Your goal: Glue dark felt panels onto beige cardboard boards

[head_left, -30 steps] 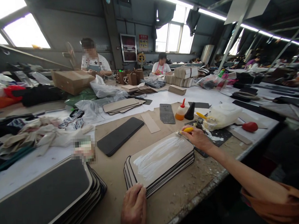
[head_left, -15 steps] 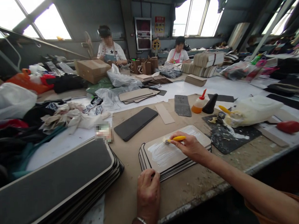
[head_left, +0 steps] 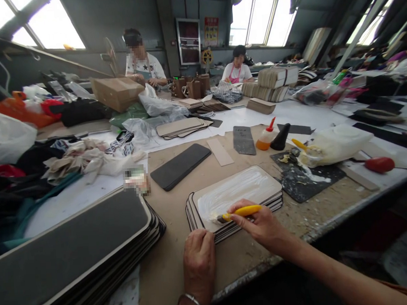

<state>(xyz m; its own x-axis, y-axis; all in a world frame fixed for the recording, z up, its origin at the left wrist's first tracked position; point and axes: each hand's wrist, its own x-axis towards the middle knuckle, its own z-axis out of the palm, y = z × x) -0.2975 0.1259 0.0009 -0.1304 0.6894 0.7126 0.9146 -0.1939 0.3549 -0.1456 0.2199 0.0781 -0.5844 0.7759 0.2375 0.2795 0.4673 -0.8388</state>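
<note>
A beige panel with rounded corners (head_left: 239, 189), smeared with white paste, tops a small stack with dark edges. My right hand (head_left: 264, 226) is closed around a yellow-handled brush (head_left: 246, 210), whose bristles touch the panel near its front left corner. At that corner my left hand (head_left: 198, 257) has its fingers bent and pressed together on the front edge of the panel; the fingertips are partly hidden. On my left, a taller stack of long dark panels (head_left: 78, 241) lies close to the left hand. Behind the coated panel rests a flat black panel (head_left: 180, 166).
A tipped white plastic container (head_left: 342, 143) with paste lies on a smeared black board (head_left: 305, 183). Nearby stand a red-tipped bottle (head_left: 266, 138) and a black cone (head_left: 281, 138). Cloth and bags crowd the left. Two people (head_left: 146, 64) sit across the table.
My right hand has drawn the brush toward me and slightly left, to the panel's front edge. White paste now covers more of the panel. My left hand stays at the corner.
</note>
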